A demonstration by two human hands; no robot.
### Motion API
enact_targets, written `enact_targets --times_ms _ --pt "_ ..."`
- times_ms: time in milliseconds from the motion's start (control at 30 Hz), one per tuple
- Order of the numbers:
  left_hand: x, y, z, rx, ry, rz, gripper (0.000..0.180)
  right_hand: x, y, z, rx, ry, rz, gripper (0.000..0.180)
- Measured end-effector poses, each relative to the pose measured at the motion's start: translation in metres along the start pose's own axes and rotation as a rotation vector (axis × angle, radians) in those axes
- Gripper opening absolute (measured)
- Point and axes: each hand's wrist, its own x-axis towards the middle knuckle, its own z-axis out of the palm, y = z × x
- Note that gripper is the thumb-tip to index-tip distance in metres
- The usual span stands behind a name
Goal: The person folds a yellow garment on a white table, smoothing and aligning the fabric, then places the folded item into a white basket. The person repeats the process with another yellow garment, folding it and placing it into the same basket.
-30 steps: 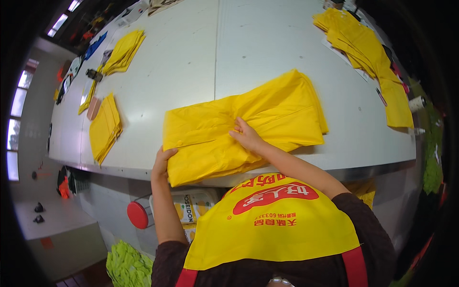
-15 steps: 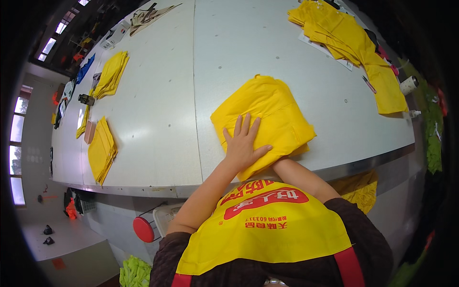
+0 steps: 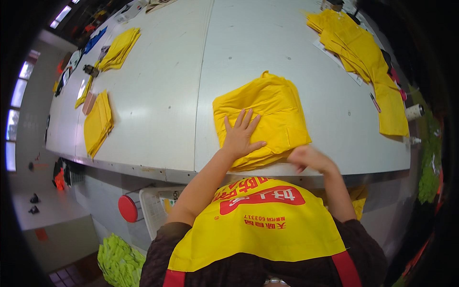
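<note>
A thick folded bundle of yellow cloth (image 3: 272,105) lies on the table in front of me, its top layer wrinkled and marked by a seamed patch near the right corner. My left hand (image 3: 240,136) rests flat on its left part, fingers spread. Beside the bundle's near right corner, over the table edge, is my right hand (image 3: 310,158). It is smeared by motion; the fingers look bent, but whether they hold anything cannot be seen.
The long pale table (image 3: 158,95) ends in a metal edge close to me. Yellow folded stacks (image 3: 99,122) lie at left, with more yellow cloth (image 3: 351,45) at far right, near a pen (image 3: 375,102) and a thread cone (image 3: 414,112). Below stands a red stool (image 3: 127,208).
My right hand has come out from under the near side of the bundle and moved right, off the cloth. The left hand stays flat on top. The view has shifted slightly.
</note>
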Motion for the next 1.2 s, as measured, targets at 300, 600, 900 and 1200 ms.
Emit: enact_targets --times_ms 300,600,900,1200 --pt "-0.045 0.026 -0.021 -0.219 0.11 0.012 0.079 0.064 0.016 -0.036 0.139 0.453 -0.167 0.103" --pt "-0.109 0.009 0.019 0.315 0.574 -0.19 0.067 0.076 -0.014 0.033 0.878 -0.031 0.161 0.007" --pt "-0.095 -0.025 -0.022 0.209 0.44 0.133 0.031 0.046 -0.056 0.016 -0.951 0.401 -0.238 0.023" --pt "-0.111 -0.034 -0.024 0.112 0.11 0.19 0.025 0.109 -0.097 0.099 -1.515 -0.045 -0.3 0.028"
